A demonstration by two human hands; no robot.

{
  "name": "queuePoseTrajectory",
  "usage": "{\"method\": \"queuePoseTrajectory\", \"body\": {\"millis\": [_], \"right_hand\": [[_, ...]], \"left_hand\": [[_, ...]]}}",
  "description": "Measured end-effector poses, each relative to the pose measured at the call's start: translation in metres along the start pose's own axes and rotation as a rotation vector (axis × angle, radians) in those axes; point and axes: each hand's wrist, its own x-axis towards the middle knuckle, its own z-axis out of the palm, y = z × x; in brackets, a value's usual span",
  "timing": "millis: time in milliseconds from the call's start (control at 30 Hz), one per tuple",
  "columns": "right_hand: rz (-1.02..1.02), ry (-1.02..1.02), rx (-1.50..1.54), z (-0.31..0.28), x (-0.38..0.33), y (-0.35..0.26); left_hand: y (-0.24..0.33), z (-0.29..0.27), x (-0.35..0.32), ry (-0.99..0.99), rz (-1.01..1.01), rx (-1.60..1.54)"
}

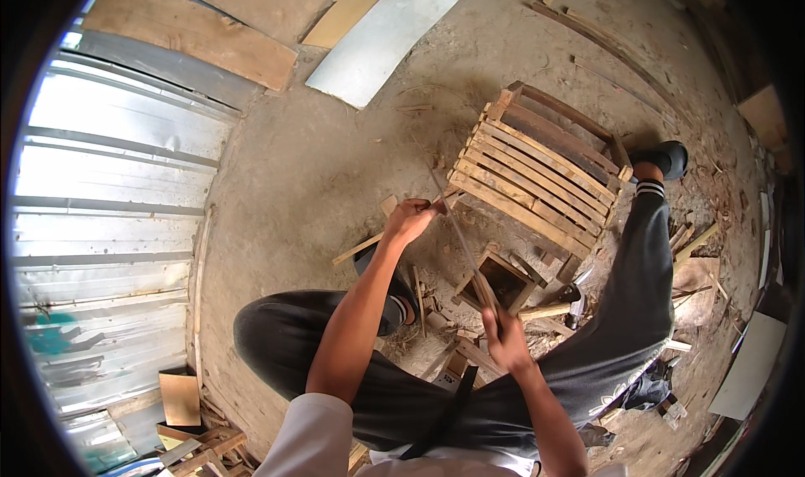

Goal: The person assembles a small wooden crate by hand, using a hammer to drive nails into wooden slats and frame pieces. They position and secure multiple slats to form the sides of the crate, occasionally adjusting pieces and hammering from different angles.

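My right hand (506,343) is closed round the wooden handle of a long, thin-bladed saw (466,246). Its blade slants away up and left, passing close beside my left fingers. My left hand (411,220) is pinched on a small light piece of wood (452,199) at the near left corner of a slatted wooden stool (537,184). Whether this piece is fixed to the stool I cannot tell. The stool lies between my spread legs and right foot. Below the blade stands a small open wooden box (503,282).
A dark-headed tool (576,304) lies right of the box among wood scraps. A pale flat board (387,37) and a brown plank (189,33) lie farther off on the dirt floor. Corrugated metal sheeting (117,192) walls the left side; long timber strips (616,54) are at the far right.
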Motion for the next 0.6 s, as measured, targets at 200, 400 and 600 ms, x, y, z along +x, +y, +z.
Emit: {"method": "queuePoseTrajectory", "body": {"millis": [200,400,600], "right_hand": [[0.024,-0.041,-0.004,-0.006,0.001,-0.017],[0.092,-0.029,-0.033,0.004,-0.003,-0.001],[-0.013,0.019,-0.046,0.009,0.009,-0.003]], "left_hand": [[0.008,-0.009,-0.001,-0.045,-0.033,-0.003],[0.010,-0.006,-0.005,-0.033,-0.015,0.011],[0.008,-0.010,-0.003,-0.072,-0.010,-0.006]]}}
